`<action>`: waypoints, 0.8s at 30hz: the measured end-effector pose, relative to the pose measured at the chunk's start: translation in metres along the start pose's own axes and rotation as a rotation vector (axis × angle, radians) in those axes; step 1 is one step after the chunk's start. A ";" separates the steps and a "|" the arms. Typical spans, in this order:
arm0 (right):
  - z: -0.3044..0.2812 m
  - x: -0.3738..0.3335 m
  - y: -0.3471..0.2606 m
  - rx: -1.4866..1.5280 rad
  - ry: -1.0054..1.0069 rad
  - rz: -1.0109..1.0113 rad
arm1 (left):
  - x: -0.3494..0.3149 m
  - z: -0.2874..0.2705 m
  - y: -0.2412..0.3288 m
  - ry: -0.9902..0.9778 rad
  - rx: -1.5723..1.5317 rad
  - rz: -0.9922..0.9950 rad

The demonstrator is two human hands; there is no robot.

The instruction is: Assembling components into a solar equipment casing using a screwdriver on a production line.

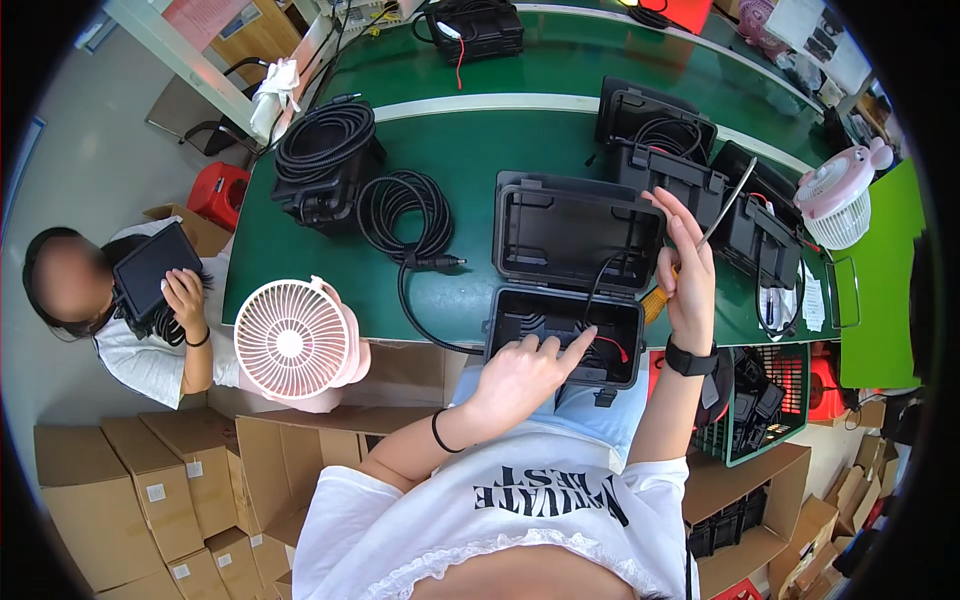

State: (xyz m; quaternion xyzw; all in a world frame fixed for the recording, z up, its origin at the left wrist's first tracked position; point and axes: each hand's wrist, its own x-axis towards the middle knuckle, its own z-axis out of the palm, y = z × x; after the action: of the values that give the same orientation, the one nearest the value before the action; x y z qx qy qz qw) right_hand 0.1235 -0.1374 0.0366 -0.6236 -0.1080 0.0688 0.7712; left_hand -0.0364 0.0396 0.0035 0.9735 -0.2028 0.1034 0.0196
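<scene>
Currently, left fingers (pixel 577 350) are hanging over the open box (pixel 639 345), grip unclear; right fingers (pixel 685 222) are grasping an orange-handled screwdriver (pixel 655 304) beside the lid (pixel 550 240).

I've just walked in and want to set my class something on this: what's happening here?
At a green table, the person's left hand reaches into an open black box, a finger close to a red wire. The right hand holds a yellow-handled screwdriver beside the raised lid. A coiled black cable lies left of the box. Further left, a co-worker's hand holds up a flat dark panel.
</scene>
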 end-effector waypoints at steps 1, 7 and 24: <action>0.000 0.001 0.001 0.043 -0.003 0.021 | 0.000 0.000 0.000 -0.003 -0.001 0.000; 0.000 0.000 -0.001 0.065 -0.005 0.042 | -0.002 0.002 -0.001 -0.006 -0.004 0.001; -0.003 -0.058 -0.036 -0.098 -0.068 0.021 | 0.033 -0.011 -0.022 -0.032 -0.139 -0.127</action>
State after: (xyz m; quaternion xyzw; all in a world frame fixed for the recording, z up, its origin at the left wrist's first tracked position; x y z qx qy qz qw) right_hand 0.0666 -0.1617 0.0666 -0.6590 -0.1308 0.0927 0.7348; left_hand -0.0002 0.0479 0.0216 0.9823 -0.1475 0.0718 0.0905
